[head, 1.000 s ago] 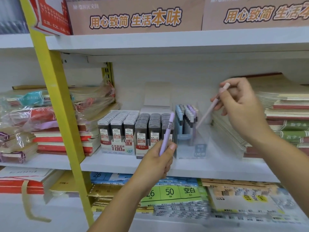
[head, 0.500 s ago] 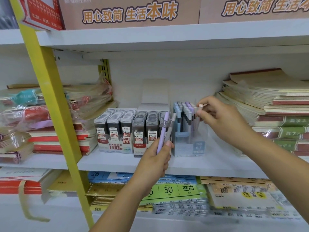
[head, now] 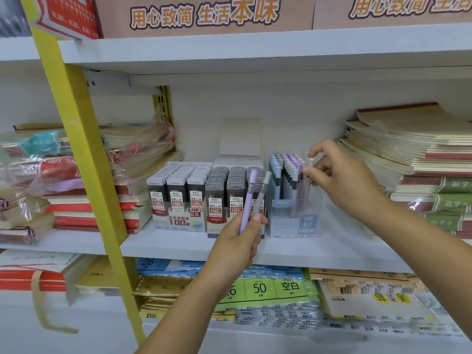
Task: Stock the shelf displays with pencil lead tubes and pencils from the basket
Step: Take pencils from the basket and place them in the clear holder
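Note:
My left hand (head: pixel 238 240) grips two mechanical pencils upright in front of the shelf, a purple pencil (head: pixel 249 198) and a grey pencil (head: pixel 262 192). Further right, my right hand (head: pixel 342 182) pinches the top of a pale pink pencil (head: pixel 309 166) that stands in the right side of the clear pencil display box (head: pixel 293 223), among several blue and purple pencils (head: pixel 284 169). Left of that box sit two display boxes of lead tubes, one marked 0.5 (head: pixel 178 192) and one marked 0.7 (head: pixel 228 194). No basket is in view.
Stacks of notebooks (head: pixel 413 159) fill the shelf to the right, and wrapped notebook bundles (head: pixel 51 180) lie to the left. A yellow upright post (head: pixel 84 159) crosses the left side. The white shelf board (head: pixel 178 242) has paper pads (head: pixel 270 290) stacked below it.
My right hand came down from above the shelf and lowered the pink pencil into the clear display box. A grey pencil now shows beside the purple one in my left hand.

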The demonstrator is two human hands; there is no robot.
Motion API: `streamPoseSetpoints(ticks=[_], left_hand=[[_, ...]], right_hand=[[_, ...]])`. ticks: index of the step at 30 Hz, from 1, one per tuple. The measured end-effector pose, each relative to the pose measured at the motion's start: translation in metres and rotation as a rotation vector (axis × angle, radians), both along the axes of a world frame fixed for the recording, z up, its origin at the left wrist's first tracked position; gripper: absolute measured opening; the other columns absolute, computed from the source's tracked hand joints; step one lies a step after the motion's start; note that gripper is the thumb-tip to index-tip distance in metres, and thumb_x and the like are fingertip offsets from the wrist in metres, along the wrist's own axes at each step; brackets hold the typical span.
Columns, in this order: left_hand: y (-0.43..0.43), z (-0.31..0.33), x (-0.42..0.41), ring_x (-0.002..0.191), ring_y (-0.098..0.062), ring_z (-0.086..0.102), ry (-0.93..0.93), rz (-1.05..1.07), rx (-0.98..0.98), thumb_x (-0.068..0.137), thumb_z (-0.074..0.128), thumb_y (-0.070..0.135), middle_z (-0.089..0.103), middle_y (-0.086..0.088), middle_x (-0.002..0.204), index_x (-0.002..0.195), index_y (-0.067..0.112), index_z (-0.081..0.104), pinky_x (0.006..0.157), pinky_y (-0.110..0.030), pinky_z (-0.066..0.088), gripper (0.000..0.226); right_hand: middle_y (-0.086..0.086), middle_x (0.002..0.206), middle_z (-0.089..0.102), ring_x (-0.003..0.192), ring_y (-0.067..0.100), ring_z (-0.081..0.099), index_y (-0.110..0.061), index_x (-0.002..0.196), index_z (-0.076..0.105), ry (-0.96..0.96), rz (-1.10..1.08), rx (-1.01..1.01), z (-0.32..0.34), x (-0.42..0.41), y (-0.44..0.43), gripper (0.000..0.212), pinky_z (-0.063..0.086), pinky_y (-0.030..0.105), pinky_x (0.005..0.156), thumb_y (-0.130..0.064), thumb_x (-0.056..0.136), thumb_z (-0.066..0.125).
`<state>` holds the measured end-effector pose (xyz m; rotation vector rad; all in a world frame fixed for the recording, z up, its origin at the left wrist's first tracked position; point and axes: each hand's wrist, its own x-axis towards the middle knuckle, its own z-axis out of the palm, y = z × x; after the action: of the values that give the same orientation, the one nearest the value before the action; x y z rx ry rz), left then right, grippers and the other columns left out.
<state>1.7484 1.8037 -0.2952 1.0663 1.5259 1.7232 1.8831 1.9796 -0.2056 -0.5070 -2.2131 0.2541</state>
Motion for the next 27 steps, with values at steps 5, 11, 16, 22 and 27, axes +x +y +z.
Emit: streamPoseSetpoints(ticks=[5,11,16,22,27], left_hand=[[-0.002,0.004,0.003,0.045,-0.006,0.030,-0.051,-0.030,0.021,0.103,0.046,0.041,0.042,0.011,0.058,0.089,0.034,0.071,0.043,-0.018,0.028,0.029],[-0.004,0.007,0.005,0.047,-0.006,0.031,-0.030,-0.055,0.024,0.102,0.046,0.044,0.041,0.011,0.058,0.093,0.035,0.071,0.044,-0.018,0.030,0.028],[-0.001,0.010,0.013,0.047,-0.006,0.032,0.032,-0.104,0.018,0.102,0.047,0.046,0.040,0.011,0.059,0.097,0.035,0.070,0.045,-0.017,0.030,0.026],[-0.004,0.011,0.014,0.047,-0.004,0.032,0.020,-0.051,0.058,0.099,0.049,0.050,0.045,0.012,0.062,0.098,0.041,0.070,0.044,-0.018,0.029,0.023],[-0.006,0.011,0.007,0.045,-0.003,0.032,-0.039,0.052,0.117,0.100,0.046,0.047,0.049,0.011,0.062,0.095,0.033,0.069,0.042,-0.016,0.027,0.028]], right_hand=[[-0.012,0.080,0.052,0.073,0.012,0.051,-0.030,0.093,0.052,-0.057,-0.094,0.073,-0.012,-0.009,0.009,0.017,0.033,0.023,0.054,-0.028,0.087,0.068],[-0.013,0.090,0.053,0.075,-0.002,0.050,-0.029,0.106,0.058,0.111,-0.061,0.016,-0.019,-0.003,-0.021,0.012,0.036,0.011,0.057,-0.031,0.095,0.054],[-0.005,0.086,0.072,0.074,0.007,0.067,-0.032,0.118,0.058,0.178,0.370,-0.601,-0.018,-0.005,-0.061,0.026,0.051,0.019,0.062,-0.025,0.093,0.061],[0.002,0.081,0.073,0.069,0.014,0.069,-0.028,0.104,0.058,0.397,0.394,-0.594,0.006,0.003,-0.060,0.020,0.053,0.021,0.056,-0.011,0.094,0.059],[0.008,0.086,0.068,0.076,0.016,0.066,-0.034,0.101,0.049,0.365,0.207,-0.228,0.038,-0.001,-0.033,0.023,0.053,0.027,0.063,-0.012,0.095,0.053]])
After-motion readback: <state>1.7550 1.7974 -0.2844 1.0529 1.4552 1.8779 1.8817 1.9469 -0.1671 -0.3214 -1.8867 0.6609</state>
